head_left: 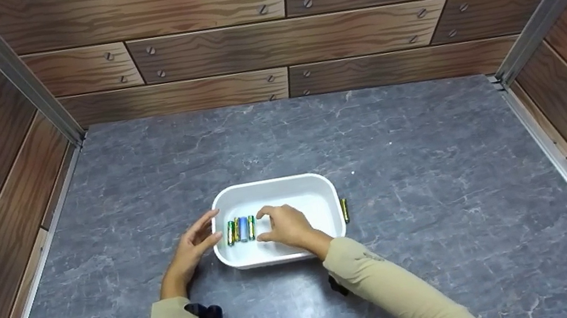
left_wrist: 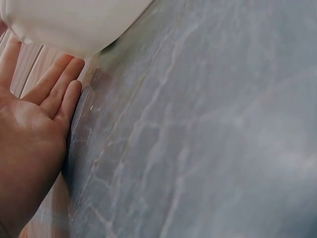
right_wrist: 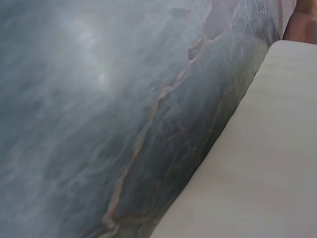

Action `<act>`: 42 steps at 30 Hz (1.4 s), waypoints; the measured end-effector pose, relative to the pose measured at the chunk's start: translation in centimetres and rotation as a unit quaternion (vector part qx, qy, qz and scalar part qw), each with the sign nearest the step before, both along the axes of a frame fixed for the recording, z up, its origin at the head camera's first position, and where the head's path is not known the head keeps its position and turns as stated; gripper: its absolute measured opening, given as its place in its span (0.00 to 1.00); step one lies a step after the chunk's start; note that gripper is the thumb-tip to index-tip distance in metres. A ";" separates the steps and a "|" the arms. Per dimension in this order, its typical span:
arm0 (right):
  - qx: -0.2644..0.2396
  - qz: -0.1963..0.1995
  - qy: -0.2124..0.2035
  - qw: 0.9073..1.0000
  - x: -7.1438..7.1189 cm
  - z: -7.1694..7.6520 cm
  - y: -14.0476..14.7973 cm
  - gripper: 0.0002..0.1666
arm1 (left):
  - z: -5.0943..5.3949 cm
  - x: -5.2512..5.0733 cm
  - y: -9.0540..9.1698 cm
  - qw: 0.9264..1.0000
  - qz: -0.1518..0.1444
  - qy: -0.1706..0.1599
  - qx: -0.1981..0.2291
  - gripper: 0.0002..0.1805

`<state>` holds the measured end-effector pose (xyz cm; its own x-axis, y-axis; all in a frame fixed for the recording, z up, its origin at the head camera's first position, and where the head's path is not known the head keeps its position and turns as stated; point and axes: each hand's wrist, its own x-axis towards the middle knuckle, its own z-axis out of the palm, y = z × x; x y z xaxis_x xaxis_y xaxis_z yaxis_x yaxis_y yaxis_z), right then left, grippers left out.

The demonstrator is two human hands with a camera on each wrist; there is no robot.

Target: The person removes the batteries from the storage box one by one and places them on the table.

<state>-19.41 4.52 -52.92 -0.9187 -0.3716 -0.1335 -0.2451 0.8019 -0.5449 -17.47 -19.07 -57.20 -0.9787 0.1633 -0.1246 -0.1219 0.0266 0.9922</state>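
Note:
A white rectangular tray (head_left: pixel 284 260) sits on the grey marbled surface. Inside it, towards the left end, several batteries lie side by side, among them a blue battery (head_left: pixel 243 229) and a green-and-gold battery (head_left: pixel 230 233). My left hand (head_left: pixel 190 251) is at the tray's left side, its fingertips at the rim; the left wrist view shows these fingers fairly straight against the tray's outer wall (left_wrist: pixel 74 25). Over the tray's inside, my right hand (head_left: pixel 289 226) has thumb and fingers spread apart just right of the battery row, with nothing visible between them. The right wrist view shows mainly the tray's side (right_wrist: pixel 257 158).
Another dark-and-gold battery (head_left: pixel 345 210) lies outside the tray, against its right wall. Wood-patterned panels (head_left: pixel 218 51) enclose the surface at the back and both sides, with metal posts (head_left: pixel 11 73) at the corners.

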 end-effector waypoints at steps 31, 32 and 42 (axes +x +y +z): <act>0.032 -0.018 -0.017 0.999 -0.7 -1.0 -2.0 0.36 | 0.0 0.0 -0.1 1.000 -0.004 -0.009 0.006 0.30; 0.033 -0.016 -0.016 0.999 -0.7 -1.0 -2.0 0.36 | 0.0 0.0 -0.1 1.000 -0.005 -0.008 0.005 0.30; 0.040 0.000 -0.001 0.999 -0.7 -0.5 -1.9 0.34 | -0.1 0.0 -0.2 1.000 -0.014 -0.008 0.004 0.31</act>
